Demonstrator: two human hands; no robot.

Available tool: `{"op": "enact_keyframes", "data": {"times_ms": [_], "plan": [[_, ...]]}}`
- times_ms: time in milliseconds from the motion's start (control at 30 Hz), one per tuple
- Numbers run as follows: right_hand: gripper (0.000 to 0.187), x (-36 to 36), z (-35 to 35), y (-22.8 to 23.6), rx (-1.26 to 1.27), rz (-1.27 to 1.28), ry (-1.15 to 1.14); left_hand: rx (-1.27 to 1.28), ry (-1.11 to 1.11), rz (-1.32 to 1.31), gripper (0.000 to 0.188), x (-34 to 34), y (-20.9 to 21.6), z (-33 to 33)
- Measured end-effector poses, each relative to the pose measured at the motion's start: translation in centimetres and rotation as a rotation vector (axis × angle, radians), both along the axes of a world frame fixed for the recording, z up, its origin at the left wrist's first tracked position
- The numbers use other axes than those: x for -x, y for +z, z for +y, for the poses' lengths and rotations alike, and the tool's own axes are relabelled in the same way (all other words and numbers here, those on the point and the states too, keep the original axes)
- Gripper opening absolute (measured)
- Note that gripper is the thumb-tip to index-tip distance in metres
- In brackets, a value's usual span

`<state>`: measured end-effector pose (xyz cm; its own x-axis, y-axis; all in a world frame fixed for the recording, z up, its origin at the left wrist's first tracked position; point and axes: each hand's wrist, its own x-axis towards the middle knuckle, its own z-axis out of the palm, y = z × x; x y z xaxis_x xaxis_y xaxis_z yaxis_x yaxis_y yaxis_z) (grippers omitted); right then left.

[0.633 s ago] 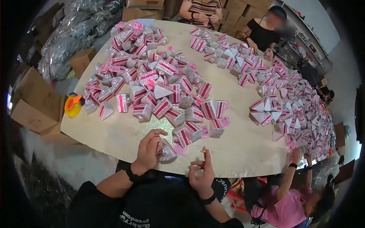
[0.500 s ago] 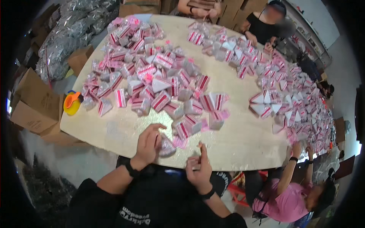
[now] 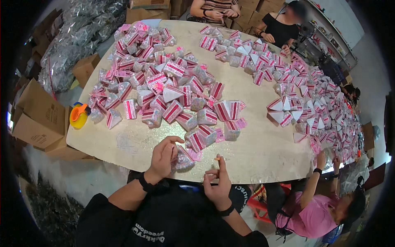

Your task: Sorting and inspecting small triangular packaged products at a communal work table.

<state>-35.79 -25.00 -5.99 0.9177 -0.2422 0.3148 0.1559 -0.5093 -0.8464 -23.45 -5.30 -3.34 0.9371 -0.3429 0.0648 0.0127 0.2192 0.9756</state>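
My left hand [image 3: 163,157] rests on its side by the table's near edge, fingers curved and apart. Against it, on its right, lies a wedge-shaped toy cake slice [image 3: 184,159] in clear wrapping, partly hidden by the fingers. Whether the hand grips this slice is unclear, but the index finger reaches past it without closing. My right hand [image 3: 218,187] is raised, palm side up, at the same edge. Between its upper fingers sits a short thin orange-and-white stick [image 3: 221,159], like a cigarette. Just beyond both hands, more wrapped pink-and-white slices [image 3: 196,140] with pink tags lie together.
A large pile of wrapped slices [image 3: 150,96] covers the table's left half; another [image 3: 321,111] runs along the right. A yellow tape roll-like item with an orange ring [image 3: 78,114] sits at the left edge. Cardboard boxes [image 3: 39,117] stand beyond. Other people [image 3: 312,206] work around the table.
The view has shifted slightly and sharpened. My left hand and the slice beside it have moved a little to the right. The right hand still keeps the stick between its fingers.
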Motion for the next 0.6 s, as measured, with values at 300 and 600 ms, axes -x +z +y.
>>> {"op": "enact_keyframes", "data": {"times_ms": [300,600], "plan": [[0.083,-0.4,0.0,0.4,-0.014,-0.054,-0.032,0.039,-0.025,0.027,0.04,0.2,-0.9,0.5],[0.083,-0.4,-0.1,1.5,0.004,0.005,0.024,0.027,-0.026,0.011,0.042,-0.4,-1.2,0.7]]}}
